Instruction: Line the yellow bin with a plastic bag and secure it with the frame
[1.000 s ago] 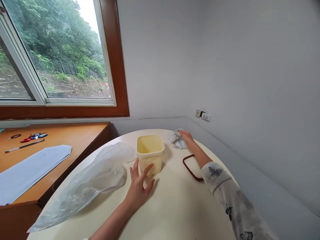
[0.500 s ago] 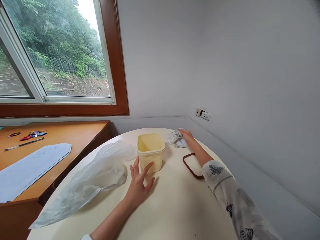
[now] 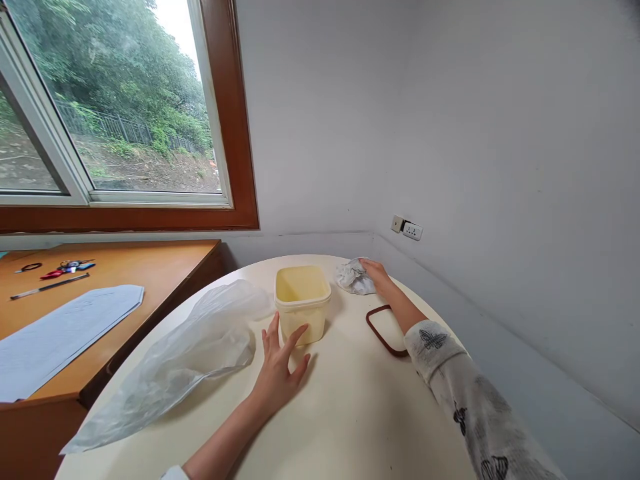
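A pale yellow plastic bin (image 3: pixel 303 317) stands upright on the round table, its open top showing a bare inside. My left hand (image 3: pixel 280 367) is just in front of it with fingers spread and nothing held; the fingertips are at the bin's near wall, perhaps touching it. At the far right of the table lies a crumpled white-grey cloth (image 3: pixel 353 277). My right hand (image 3: pixel 376 275) is on its right side, with fingers bent over the cloth and partly hidden. Under my right forearm lies a brown rounded frame (image 3: pixel 383 335), partly covered by the sleeve.
A translucent plastic bag (image 3: pixel 185 360) spreads across the left of the cream table (image 3: pixel 345 427). A wooden desk (image 3: pixel 165 260) adjoins on the left, bearing paper sheets (image 3: pixel 65 330), a pen (image 3: pixel 50 286) and keys (image 3: pixel 70 267). Walls with a socket (image 3: pixel 412 231) stand behind.
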Demonstrator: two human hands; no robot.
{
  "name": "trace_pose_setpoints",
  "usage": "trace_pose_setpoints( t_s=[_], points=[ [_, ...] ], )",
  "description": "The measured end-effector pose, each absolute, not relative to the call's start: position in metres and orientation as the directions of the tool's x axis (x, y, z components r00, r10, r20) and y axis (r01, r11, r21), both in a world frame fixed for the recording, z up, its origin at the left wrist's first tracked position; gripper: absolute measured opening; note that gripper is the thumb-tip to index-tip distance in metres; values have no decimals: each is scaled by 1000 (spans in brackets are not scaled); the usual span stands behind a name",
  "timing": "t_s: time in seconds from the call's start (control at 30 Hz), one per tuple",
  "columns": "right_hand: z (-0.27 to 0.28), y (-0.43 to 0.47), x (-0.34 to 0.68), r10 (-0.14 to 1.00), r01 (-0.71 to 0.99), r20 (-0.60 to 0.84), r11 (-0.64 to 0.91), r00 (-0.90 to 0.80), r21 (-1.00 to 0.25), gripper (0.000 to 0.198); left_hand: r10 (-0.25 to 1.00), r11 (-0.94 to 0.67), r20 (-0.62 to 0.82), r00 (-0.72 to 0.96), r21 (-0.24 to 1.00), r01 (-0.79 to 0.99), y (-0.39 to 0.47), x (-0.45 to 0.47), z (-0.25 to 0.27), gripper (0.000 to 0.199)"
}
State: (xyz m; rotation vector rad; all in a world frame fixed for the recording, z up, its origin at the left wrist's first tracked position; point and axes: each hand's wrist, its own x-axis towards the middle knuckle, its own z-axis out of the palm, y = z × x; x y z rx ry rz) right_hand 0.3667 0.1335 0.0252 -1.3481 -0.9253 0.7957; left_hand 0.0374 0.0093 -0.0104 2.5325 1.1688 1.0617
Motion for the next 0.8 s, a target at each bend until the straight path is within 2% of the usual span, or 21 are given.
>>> trace_pose_setpoints(
  t_s=[0.8],
  points=[
    [18, 129, 365, 894, 55, 75, 57, 441, -997, 35, 710, -683, 553, 436, 390, 618, 8, 38, -9, 44]
  ],
)
